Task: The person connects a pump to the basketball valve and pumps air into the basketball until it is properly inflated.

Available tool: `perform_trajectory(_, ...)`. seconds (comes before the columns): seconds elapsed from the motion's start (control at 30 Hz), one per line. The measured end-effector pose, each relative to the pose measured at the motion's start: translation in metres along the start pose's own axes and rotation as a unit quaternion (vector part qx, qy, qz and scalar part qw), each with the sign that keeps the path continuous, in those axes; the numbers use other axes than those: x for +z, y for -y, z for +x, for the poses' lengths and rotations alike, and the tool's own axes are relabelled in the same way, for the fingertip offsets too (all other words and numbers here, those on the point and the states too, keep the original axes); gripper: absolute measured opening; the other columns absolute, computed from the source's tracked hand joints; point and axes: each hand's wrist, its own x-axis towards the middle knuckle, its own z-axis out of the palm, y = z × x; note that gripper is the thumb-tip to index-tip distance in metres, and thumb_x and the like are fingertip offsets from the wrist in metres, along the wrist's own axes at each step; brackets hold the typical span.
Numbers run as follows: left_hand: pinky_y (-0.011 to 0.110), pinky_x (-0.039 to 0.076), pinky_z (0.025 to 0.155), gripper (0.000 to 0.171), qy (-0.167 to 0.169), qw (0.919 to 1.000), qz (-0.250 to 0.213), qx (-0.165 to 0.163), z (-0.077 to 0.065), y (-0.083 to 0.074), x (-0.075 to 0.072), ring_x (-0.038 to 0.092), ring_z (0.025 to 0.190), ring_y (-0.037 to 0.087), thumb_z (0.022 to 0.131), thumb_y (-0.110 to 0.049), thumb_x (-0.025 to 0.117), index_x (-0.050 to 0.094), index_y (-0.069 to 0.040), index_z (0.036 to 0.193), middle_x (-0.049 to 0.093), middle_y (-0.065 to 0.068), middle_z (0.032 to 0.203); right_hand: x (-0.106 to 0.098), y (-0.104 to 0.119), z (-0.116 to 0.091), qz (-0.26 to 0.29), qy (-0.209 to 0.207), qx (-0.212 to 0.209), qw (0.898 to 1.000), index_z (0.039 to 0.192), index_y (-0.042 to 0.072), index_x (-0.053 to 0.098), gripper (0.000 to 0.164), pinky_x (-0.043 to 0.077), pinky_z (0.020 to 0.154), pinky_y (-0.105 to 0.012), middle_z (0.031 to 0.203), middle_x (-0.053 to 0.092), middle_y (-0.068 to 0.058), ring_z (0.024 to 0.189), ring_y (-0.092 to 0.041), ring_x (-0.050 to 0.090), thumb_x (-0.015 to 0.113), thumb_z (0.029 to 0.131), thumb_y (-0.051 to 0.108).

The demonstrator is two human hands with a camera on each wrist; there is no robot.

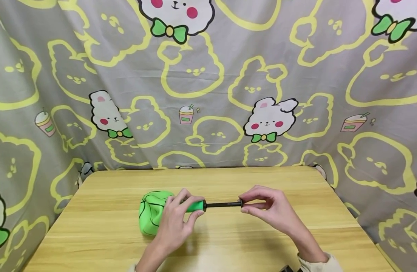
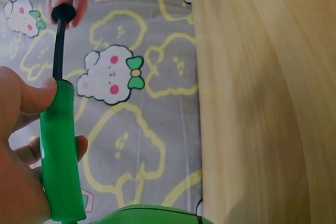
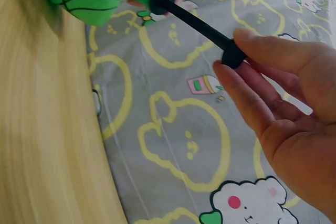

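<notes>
A small hand pump with a green barrel (image 2: 60, 150) and a long black plunger rod (image 1: 223, 204) is held roughly level over the table. My left hand (image 1: 176, 223) grips the barrel, thumb on one side and fingers round the other. With thumb and fingertips, my right hand (image 1: 271, 207) pinches the black knob (image 3: 234, 56) at the rod's outer end. Much of the rod shows outside the barrel. Left of the left hand is a green ball (image 1: 150, 215) with black lines, dented and underinflated, at the pump's other end. The left hand hides their join in the head view.
Below the hands lies a light wooden table (image 1: 110, 196). A grey curtain (image 1: 208, 109) with yellow outlines and white cartoon animals hangs behind it and at both sides. Part of a dark object (image 1: 286, 269) shows at the bottom edge, near the right sleeve (image 1: 322, 263).
</notes>
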Motion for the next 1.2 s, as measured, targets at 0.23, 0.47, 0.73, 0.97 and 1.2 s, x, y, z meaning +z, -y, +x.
perform_trajectory(0.23, 0.035, 0.038, 0.08, 0.026, -0.003, 1.0, 0.002, 0.004, 0.0, -0.002, 0.003, 0.055, 0.084, 0.004, 0.086, -0.024, 0.08, 0.075, -0.021, 0.111, 0.055, -0.01, 0.095, 0.018, -0.009, 0.002, 0.012, -0.021, -0.003, 1.0, 0.108, -0.01, 0.073, 0.027, 0.059, 0.077, -0.043, 0.106, 0.07, -0.023, 0.1, -0.028, 0.072, 0.08, 0.082, -0.009)
perform_trajectory(0.47, 0.034, 0.036, 0.079, 0.025, 0.004, 0.9999, 0.009, 0.004, 0.001, -0.004, 0.005, 0.056, 0.084, 0.005, 0.087, -0.024, 0.08, 0.075, -0.019, 0.111, 0.056, -0.01, 0.096, 0.036, -0.016, 0.005, 0.034, -0.026, -0.031, 0.999, 0.11, -0.011, 0.072, 0.027, 0.058, 0.078, -0.043, 0.105, 0.068, -0.028, 0.1, -0.03, 0.072, 0.077, 0.083, -0.012)
perform_trajectory(0.73, 0.034, 0.037, 0.08, 0.025, 0.016, 0.9998, 0.014, 0.004, -0.001, -0.005, 0.007, 0.058, 0.085, 0.007, 0.086, -0.028, 0.079, 0.075, -0.02, 0.11, 0.056, -0.009, 0.096, 0.057, -0.026, 0.007, 0.034, -0.037, -0.044, 0.998, 0.11, -0.012, 0.071, 0.027, 0.058, 0.078, -0.042, 0.104, 0.069, -0.026, 0.1, -0.027, 0.072, 0.076, 0.083, -0.013)
perform_trajectory(0.97, 0.035, 0.037, 0.081, 0.027, 0.03, 0.9992, 0.025, 0.007, -0.003, -0.007, 0.009, 0.057, 0.083, 0.006, 0.085, -0.028, 0.079, 0.075, -0.019, 0.11, 0.056, -0.008, 0.097, 0.066, -0.032, 0.006, 0.022, -0.048, -0.034, 0.998, 0.108, -0.009, 0.073, 0.025, 0.058, 0.078, -0.04, 0.104, 0.071, -0.024, 0.098, -0.027, 0.073, 0.078, 0.083, -0.01)
perform_trajectory(1.2, 0.036, 0.038, 0.083, 0.027, 0.042, 0.9989, 0.019, 0.004, -0.003, -0.005, 0.007, 0.058, 0.086, 0.006, 0.086, -0.026, 0.081, 0.075, -0.019, 0.111, 0.056, -0.009, 0.098, 0.067, -0.029, 0.005, 0.016, -0.035, -0.023, 0.999, 0.112, -0.006, 0.071, 0.026, 0.058, 0.081, -0.039, 0.11, 0.069, -0.021, 0.102, -0.03, 0.071, 0.077, 0.087, -0.007)
